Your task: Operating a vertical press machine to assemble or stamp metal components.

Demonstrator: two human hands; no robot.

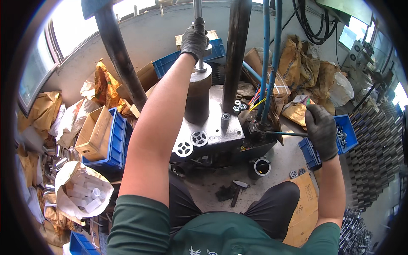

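Observation:
My left hand (194, 41), in a dark glove, is raised and closed around an upright steel rod (197, 8). The rod's lower end stands over a thick dark steel cylinder (198, 100) on the press's metal table (219, 132). Off to the right, my gloved right hand (321, 131) is wrapped round the end of a thin lever (285, 134), which runs from the machine's side. Two spoked metal discs (199, 138) lie at the table's near edge. A short tube (225, 120) stands on the table, with several small rings (241, 107) behind it.
Dark columns (236, 51) and blue pipes (273, 63) rise beside the table. A hammer (236, 192) and a round metal pot (262, 167) are on the floor. Blue bins (346, 132) and stacked dark tubes (372, 155) stand right; a sack of white sleeves (63, 187) left.

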